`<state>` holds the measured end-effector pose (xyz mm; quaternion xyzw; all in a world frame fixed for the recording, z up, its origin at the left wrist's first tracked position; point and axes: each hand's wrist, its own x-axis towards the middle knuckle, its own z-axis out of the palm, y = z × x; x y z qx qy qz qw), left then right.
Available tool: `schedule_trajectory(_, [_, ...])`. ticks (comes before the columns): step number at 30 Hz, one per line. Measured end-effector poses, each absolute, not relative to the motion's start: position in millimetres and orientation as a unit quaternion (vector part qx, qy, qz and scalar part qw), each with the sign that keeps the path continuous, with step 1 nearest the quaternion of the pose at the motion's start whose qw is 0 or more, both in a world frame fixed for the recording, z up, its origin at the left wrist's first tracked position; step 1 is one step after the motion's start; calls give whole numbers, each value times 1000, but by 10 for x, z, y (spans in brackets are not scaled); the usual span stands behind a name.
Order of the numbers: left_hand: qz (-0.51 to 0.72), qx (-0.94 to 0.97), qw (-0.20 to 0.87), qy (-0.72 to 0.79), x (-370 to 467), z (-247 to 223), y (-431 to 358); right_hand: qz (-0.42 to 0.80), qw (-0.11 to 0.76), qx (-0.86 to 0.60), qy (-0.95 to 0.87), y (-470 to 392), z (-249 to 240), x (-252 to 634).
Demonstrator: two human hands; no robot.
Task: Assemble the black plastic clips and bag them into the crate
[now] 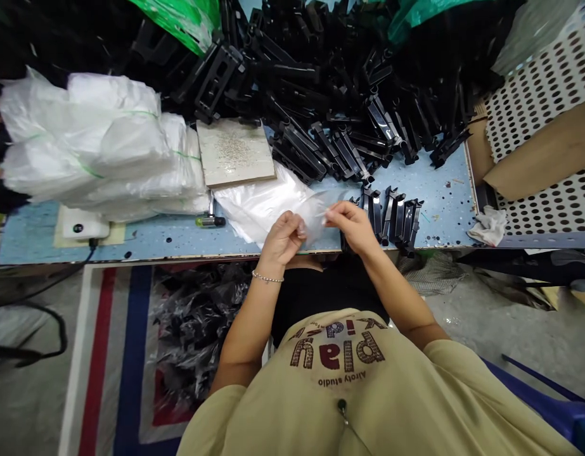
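Note:
A thin clear plastic bag [314, 216] stretches between my two hands at the table's front edge. My left hand [285, 235] has its fingers curled and closed on the bag's left side. With thumb and fingers pinched, my right hand [352, 225] grips its upper right side. Behind my left hand lies a spread of flat clear bags [261, 206], partly under a square board [235, 152]. Just right of my right hand, several black plastic parts [392, 215] stand in a row.
A big heap of black parts [311, 82] covers the back. Bundled clear bags [106, 145] sit at left, near a white device [83, 225] with a cable. A green-tipped tool [210, 221] lies in front. A perforated white panel [544, 95] and cardboard [549, 158] border the right.

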<state>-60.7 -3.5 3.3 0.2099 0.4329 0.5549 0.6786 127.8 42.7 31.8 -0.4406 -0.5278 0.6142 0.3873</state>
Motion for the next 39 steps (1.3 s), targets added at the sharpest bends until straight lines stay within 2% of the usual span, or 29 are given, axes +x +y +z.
schedule_trajectory(3, [586,271,582,495,-683,-25,-54,503,381,-530,-567,379,320,1572])
schedule_trajectory(6, [584,372,422,586,-619,-65,-74,289,252,-616,-688,158,371,1759])
schedule_trajectory(8, [564,449,322,614,-535,-75,-86,201,153,-632,-732,-20,364,1724])
schedule_trajectory(10, [522,541,256,607,-471,-86,-91,181,94,-628,-751,-132,326,1630])
schedule_trajectory(12, [467,618,228,590,-444,-116,-79,202,77,-628,-747,-146,298,1596])
schedule_trajectory(15, [416,656,230,586,-446,-191,-30,329,113,-611,-711,-86,343,1789])
schedule_trajectory(19, [412,676,211,573,-438,-240,60,561,254,-501,-608,-165,475,2183])
schedule_trajectory(22, [433,708,200,521,-446,-181,94,641,261,-435,-576,-283,460,2233])
schedule_trajectory(26, [457,752,175,442,-466,-22,10,637,206,-419,-613,-254,331,2073])
schedule_trajectory(29, [431,805,156,376,-383,64,-177,551,213,-451,-669,-165,287,1946])
schedule_trajectory(32, [414,836,145,329,-259,44,-392,510,281,-500,-641,-123,278,1831])
schedule_trajectory(36, [449,782,125,414,-255,-91,-562,606,414,-495,-465,-138,220,1692])
schedule_trajectory(39, [454,760,150,440,-288,-138,-587,664,419,-482,-388,-188,151,1562])
